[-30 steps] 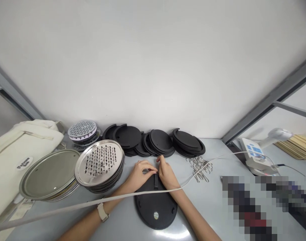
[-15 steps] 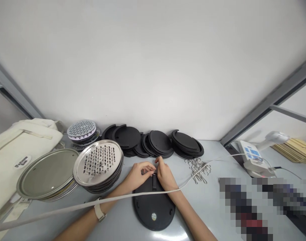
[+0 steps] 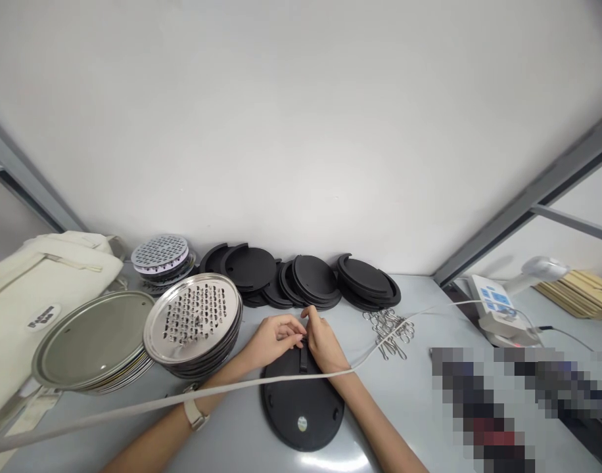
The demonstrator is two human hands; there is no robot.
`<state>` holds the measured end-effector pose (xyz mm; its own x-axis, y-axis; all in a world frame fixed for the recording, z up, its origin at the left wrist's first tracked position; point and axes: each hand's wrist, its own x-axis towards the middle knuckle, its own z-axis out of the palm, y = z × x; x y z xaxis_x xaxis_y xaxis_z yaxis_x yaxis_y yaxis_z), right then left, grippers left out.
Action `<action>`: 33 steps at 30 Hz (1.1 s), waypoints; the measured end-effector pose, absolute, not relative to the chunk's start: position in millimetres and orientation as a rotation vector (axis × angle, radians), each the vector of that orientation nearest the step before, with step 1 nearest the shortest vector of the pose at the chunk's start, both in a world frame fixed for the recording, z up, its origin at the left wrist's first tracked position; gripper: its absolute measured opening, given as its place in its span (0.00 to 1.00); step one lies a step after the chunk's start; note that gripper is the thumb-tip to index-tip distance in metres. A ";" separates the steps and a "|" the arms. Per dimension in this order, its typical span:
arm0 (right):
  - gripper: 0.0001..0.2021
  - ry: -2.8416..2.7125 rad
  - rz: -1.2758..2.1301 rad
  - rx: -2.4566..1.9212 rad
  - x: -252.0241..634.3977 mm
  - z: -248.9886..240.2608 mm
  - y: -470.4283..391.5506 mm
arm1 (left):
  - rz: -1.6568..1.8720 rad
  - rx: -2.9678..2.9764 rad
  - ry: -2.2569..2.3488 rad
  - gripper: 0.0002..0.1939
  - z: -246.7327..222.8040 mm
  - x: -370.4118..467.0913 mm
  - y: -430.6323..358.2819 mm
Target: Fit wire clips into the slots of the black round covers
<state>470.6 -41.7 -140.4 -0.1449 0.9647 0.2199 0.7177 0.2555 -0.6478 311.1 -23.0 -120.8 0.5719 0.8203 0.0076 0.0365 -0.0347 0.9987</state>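
A black round disc (image 3: 303, 401) with an oval sticker lies on the table between my forearms. A short black strap (image 3: 303, 360) runs up its middle to its far edge. My left hand (image 3: 276, 340) is closed in a pinch at the strap's far end. Right beside it, my right hand (image 3: 321, 340) has its fingers curled at the same spot. Whatever small piece sits between the fingertips is hidden. To the right lies a pile of silver wire clips (image 3: 390, 332).
Stacked black discs (image 3: 313, 277) line the wall. On the left stand stacked metal grater plates (image 3: 195, 318), olive round plates (image 3: 96, 341) and a cream bag (image 3: 49, 289). A pale cable (image 3: 222, 389) crosses over my forearms. A white device (image 3: 498, 305) stands at right.
Both hands stay at the disc's far end, with only slight finger shifts. The disc and the surrounding stacks look unmoved.
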 end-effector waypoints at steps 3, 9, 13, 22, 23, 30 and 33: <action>0.09 -1.905 0.604 -1.497 471.6 -141.6 -41.4 | 0.724 1.480 0.741 0.07 -119.8 310.6 -23.4; 0.12 -1.922 0.553 -1.535 472.1 -142.3 -41.8 | 0.732 1.635 0.774 0.05 -113.1 309.7 -22.9; 0.13 -1.912 0.543 -1.501 472.0 -141.9 -41.7 | 0.752 1.843 0.842 0.06 -112.8 307.9 -21.6; 0.12 -1.934 0.494 -1.526 471.3 -138.5 -42.5 | 0.819 1.987 0.850 0.08 -114.9 305.8 -24.1; 0.12 -1.934 0.487 -1.528 471.4 -138.2 -42.7 | 0.819 1.997 0.848 0.07 -114.9 305.4 -24.2; 0.12 -1.902 0.512 -1.497 472.1 -137.8 -43.0 | 0.850 2.143 0.860 0.07 -119.7 303.9 -23.3; 0.12 -1.892 0.541 -1.491 471.8 -137.9 -42.4 | 0.857 2.155 0.864 0.07 -122.4 304.3 -23.1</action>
<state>471.8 -42.4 -137.9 -0.1317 0.9613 0.2420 0.6883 0.2643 -0.6755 304.3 -23.1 -122.4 0.5681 0.7572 0.3223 0.3290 -0.5680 0.7544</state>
